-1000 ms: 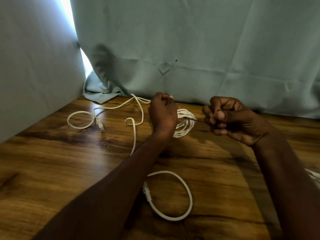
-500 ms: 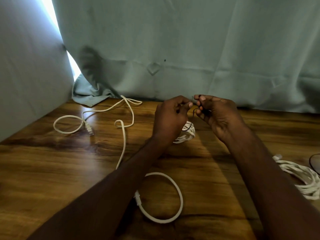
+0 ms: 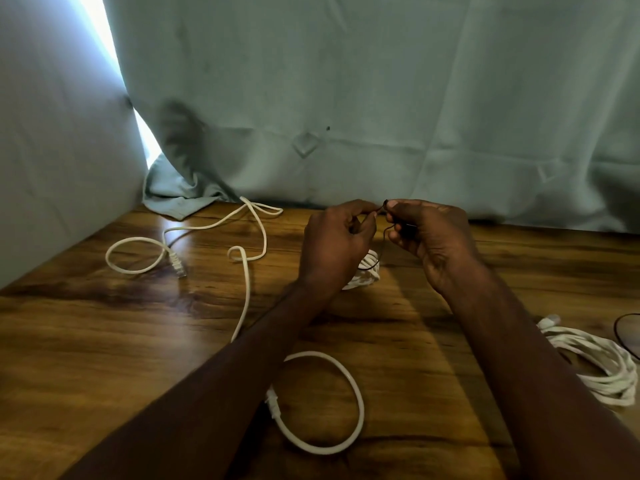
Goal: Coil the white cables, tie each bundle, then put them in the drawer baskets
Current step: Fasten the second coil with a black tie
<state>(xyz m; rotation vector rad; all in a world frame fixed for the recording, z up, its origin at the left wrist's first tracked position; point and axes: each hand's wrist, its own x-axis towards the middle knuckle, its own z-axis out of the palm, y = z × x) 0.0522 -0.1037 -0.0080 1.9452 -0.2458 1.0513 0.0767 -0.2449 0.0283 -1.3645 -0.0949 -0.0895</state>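
A small coiled bundle of white cable (image 3: 367, 271) lies on the wooden table (image 3: 104, 341), partly hidden behind my left hand (image 3: 336, 244). A thin dark tie (image 3: 382, 244) runs up from the bundle. My left hand and my right hand (image 3: 429, 233) meet above the bundle, and each pinches an end of the tie at its fingertips. The rest of this white cable (image 3: 247, 289) trails loose to the left and toward me, with a loop and plug (image 3: 273, 403) near my left forearm. A second coiled white bundle (image 3: 602, 365) lies at the right.
Pale green curtains (image 3: 381, 98) hang along the back and left of the table, with a bright gap at the corner. A cable plug (image 3: 176, 265) lies at the far left. A dark thin loop (image 3: 627, 336) shows at the right edge.
My right hand has moved left to meet my left hand above the bundle. The tie, stretched sideways a second ago, now runs upward from the coil between both hands.
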